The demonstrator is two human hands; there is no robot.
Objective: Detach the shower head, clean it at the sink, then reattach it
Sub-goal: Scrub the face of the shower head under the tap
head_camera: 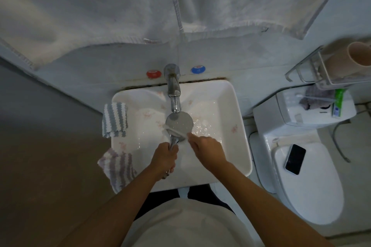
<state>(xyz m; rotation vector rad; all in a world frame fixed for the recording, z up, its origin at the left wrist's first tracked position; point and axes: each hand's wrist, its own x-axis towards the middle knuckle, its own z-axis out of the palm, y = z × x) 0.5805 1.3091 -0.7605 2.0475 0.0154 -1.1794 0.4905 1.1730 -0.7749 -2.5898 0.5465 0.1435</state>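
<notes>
Over the sink: a person is holding a shower head (pixel 179 123) face-up in the white sink (pixel 239 118), just beneath the spout of the chrome tap (pixel 173 88).
Left hand: the left hand (pixel 165 159) is gripping the chrome handle, fingers curled round it.
Right hand: the right hand (pixel 206 149) is pinching a thin white brush (pixel 175 131), which is lying across the near edge of the spray face.
Water: droplets are glistening on the basin floor right of the head.
Cloths: a grey-striped cloth (pixel 114 119) and a purple-striped cloth (pixel 118 166) are draping over the sink's left rim.
Overhead: white towels (pixel 100 6) are hanging close above the tap, crowding the wall.
Wall: a red cap (pixel 153 74) and a blue cap (pixel 198 69) are flanking the tap.
Right side: a dark phone (pixel 295 159) is lying on the closed toilet lid (pixel 313 192); a green tube (pixel 338 104) is resting on the cistern, with a wire rack (pixel 307 70) holding a beige cup (pixel 359 54) above.
</notes>
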